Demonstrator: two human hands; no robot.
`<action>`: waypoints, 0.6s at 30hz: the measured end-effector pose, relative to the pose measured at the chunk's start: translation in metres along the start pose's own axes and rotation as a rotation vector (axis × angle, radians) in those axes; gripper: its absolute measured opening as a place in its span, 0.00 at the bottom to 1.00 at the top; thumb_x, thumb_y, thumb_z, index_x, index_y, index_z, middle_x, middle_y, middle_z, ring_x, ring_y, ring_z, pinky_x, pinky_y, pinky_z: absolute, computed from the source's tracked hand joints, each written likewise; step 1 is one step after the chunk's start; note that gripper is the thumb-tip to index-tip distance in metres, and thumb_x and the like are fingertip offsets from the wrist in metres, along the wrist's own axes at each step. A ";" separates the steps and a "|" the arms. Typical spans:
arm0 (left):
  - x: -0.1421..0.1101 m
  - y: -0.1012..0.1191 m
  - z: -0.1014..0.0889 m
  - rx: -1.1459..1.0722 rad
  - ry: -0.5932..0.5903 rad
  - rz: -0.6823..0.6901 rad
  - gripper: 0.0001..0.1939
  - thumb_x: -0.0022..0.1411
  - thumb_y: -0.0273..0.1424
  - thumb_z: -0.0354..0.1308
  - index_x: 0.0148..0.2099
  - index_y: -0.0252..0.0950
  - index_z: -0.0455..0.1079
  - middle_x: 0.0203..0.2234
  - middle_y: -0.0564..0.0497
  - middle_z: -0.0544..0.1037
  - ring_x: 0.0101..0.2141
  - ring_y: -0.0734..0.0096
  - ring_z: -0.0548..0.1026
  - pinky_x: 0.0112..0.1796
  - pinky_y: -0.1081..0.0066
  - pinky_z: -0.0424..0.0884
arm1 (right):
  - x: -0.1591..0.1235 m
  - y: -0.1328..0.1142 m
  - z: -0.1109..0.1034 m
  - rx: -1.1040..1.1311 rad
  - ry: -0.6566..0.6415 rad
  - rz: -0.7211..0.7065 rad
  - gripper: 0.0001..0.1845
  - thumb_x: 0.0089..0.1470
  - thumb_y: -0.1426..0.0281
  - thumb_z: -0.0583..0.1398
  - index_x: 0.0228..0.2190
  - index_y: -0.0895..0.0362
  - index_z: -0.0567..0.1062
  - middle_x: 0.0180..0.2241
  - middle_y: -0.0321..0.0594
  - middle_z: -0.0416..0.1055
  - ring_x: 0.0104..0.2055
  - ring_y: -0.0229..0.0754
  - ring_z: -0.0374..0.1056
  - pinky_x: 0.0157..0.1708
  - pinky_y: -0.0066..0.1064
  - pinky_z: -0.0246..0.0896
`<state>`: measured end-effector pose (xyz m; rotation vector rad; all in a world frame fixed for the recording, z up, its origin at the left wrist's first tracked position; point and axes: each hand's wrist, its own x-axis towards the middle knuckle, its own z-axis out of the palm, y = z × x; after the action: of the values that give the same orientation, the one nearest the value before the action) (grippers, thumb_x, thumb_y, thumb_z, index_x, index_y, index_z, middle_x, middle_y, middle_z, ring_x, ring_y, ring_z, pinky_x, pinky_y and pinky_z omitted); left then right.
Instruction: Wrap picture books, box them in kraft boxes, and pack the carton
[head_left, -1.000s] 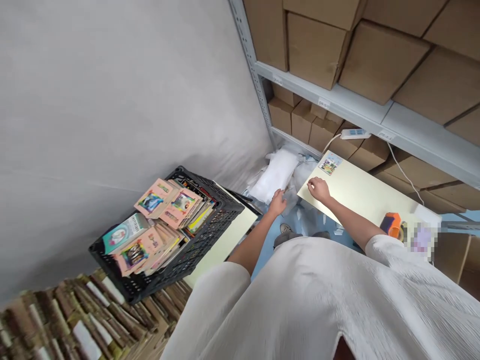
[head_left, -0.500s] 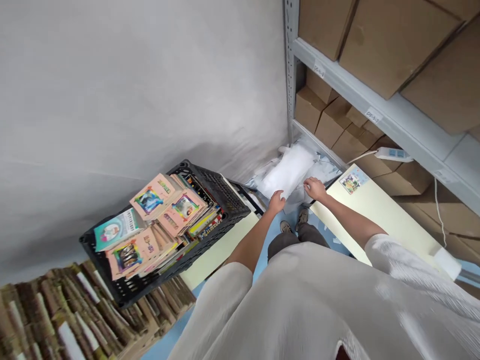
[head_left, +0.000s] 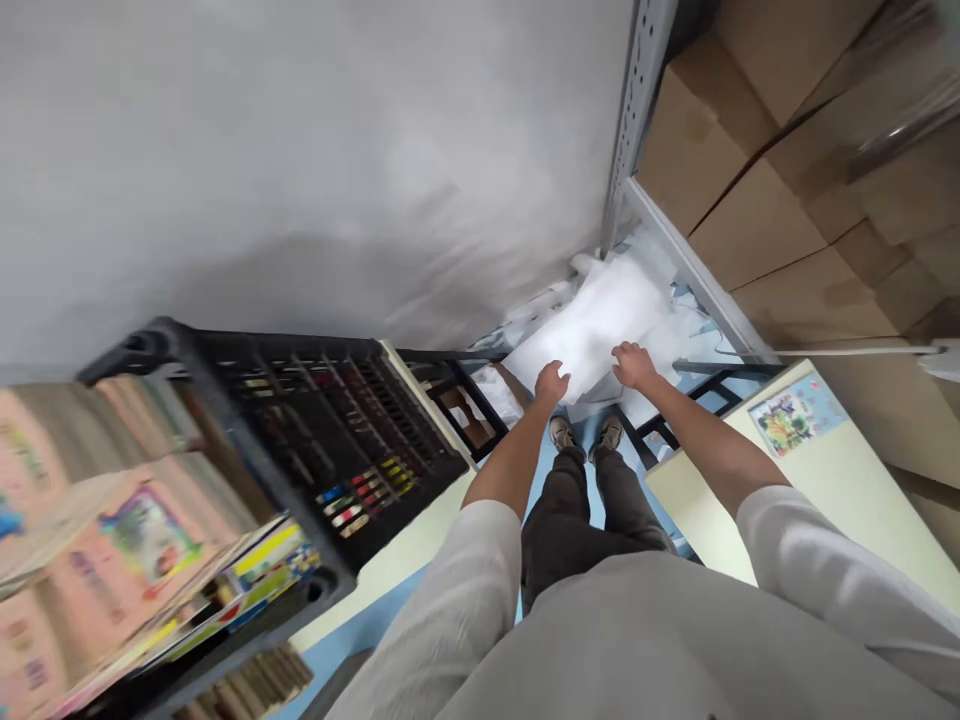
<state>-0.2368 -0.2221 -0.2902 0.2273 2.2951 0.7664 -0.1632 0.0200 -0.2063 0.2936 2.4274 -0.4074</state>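
Note:
My left hand reaches forward with its fingers loosely bent and apart, and nothing shows in it. My right hand is level with it, a short way to the right, fingers likewise bent and apart with nothing visible in them. Just beyond both hands lies a white sheet-like bundle, low down by the wall. The fingertips overlap its near edge in the view; whether they touch it I cannot tell.
To the left, a black plastic crate of pink-covered books stands on a pale tabletop. On the right, a pale table carries a colourful booklet. Cardboard boxes fill a metal rack.
My view has moved forward toward the corner, so the white bundle looks nearer. My right hand has left the tabletop's edge and come over in front of the bundle; both hands now point toward it.

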 end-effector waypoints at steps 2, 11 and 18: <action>0.023 -0.020 0.016 0.014 -0.028 -0.068 0.27 0.72 0.41 0.67 0.68 0.39 0.74 0.62 0.37 0.81 0.64 0.46 0.78 0.67 0.52 0.71 | 0.028 0.004 0.022 -0.008 -0.029 0.004 0.23 0.70 0.70 0.57 0.63 0.60 0.76 0.65 0.63 0.70 0.66 0.66 0.63 0.62 0.53 0.61; 0.086 -0.058 0.068 0.173 0.049 -0.182 0.23 0.73 0.39 0.66 0.65 0.36 0.73 0.61 0.29 0.79 0.67 0.33 0.71 0.65 0.44 0.68 | 0.108 0.017 0.091 -0.076 -0.093 -0.031 0.23 0.68 0.71 0.57 0.61 0.58 0.77 0.62 0.62 0.72 0.64 0.64 0.64 0.62 0.53 0.61; 0.097 -0.059 0.075 0.240 0.036 -0.233 0.19 0.74 0.33 0.62 0.63 0.34 0.71 0.59 0.30 0.80 0.65 0.35 0.71 0.65 0.45 0.61 | 0.128 0.015 0.105 -0.077 -0.098 -0.047 0.21 0.71 0.69 0.57 0.61 0.56 0.77 0.62 0.59 0.72 0.64 0.63 0.64 0.62 0.51 0.61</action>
<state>-0.2552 -0.2000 -0.4230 0.0527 2.3932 0.3803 -0.1967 0.0099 -0.3684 0.1795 2.3508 -0.3402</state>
